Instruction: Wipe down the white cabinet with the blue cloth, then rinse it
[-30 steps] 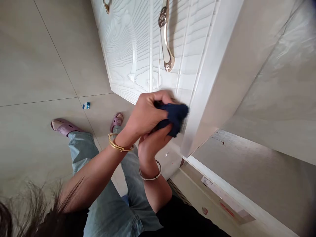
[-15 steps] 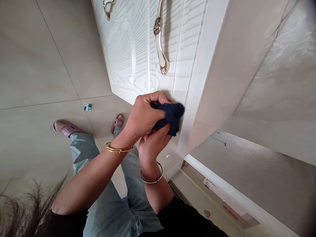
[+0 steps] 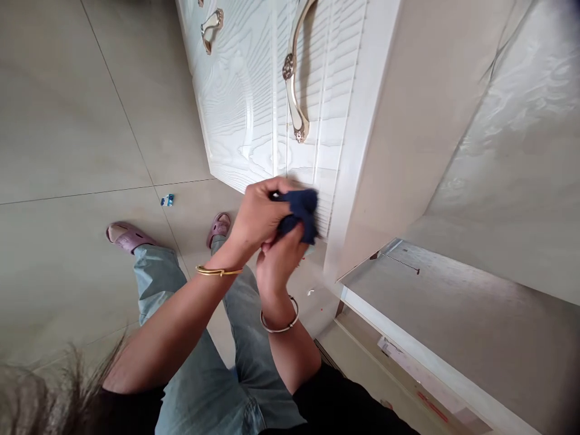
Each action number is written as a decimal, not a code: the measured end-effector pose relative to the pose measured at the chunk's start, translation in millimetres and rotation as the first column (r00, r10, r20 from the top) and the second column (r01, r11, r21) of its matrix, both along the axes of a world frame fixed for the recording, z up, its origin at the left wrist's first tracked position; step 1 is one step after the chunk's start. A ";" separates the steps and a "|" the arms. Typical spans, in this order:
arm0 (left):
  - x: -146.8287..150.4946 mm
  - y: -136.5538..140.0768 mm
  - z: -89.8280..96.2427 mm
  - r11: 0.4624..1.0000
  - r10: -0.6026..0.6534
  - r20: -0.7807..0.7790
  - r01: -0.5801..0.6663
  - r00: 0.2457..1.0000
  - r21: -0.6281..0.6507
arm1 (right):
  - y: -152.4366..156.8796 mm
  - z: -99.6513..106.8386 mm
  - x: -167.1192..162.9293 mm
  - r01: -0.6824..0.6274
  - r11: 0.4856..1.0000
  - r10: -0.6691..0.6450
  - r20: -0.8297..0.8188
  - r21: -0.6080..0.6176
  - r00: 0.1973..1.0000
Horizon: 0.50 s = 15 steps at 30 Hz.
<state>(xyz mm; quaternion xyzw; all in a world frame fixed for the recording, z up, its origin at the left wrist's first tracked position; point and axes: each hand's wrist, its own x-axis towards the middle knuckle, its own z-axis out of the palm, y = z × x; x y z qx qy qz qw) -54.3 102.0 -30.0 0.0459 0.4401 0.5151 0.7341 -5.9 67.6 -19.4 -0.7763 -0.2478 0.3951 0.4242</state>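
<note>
A bunched dark blue cloth (image 3: 302,208) is gripped between both my hands in front of the lower part of a white wood-grained cabinet door (image 3: 235,115). My left hand (image 3: 260,214), with a gold bangle at the wrist, has its fingers curled round the cloth's near left side. Just below it, my right hand (image 3: 281,260), wearing a silver bangle, presses its thumb on the cloth. Some fingertips are hidden behind the fabric. Above the hands is a curved metal handle (image 3: 294,90) on the door.
Another handle (image 3: 211,29) is at the door's upper left. To the right, a low shelf (image 3: 453,302) juts out beside a pale side panel (image 3: 389,139). A small blue wrapper (image 3: 167,200) lies on the tiled floor near a pink clog (image 3: 129,235).
Both hands have shifted slightly left with the cloth, away from the door's right edge. The view has also moved a little. Both hands keep their hold.
</note>
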 end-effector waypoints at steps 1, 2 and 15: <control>0.4 0.4 0.9 0.999 -0.002 -0.003 0.002 1.000 0.036 | -0.3 0.6 0.4 0.060 0.998 -0.059 -0.020 0.018 0.998; 0.8 0.7 1.3 0.998 -0.006 -0.002 0.006 1.000 0.056 | -0.8 0.4 0.9 0.092 0.995 -0.091 -0.035 0.035 0.995; 7.5 -13.0 -4.8 0.995 -0.004 0.024 0.006 1.000 -0.103 | -14.3 -10.1 10.7 0.032 0.999 -0.033 -0.057 -0.017 0.998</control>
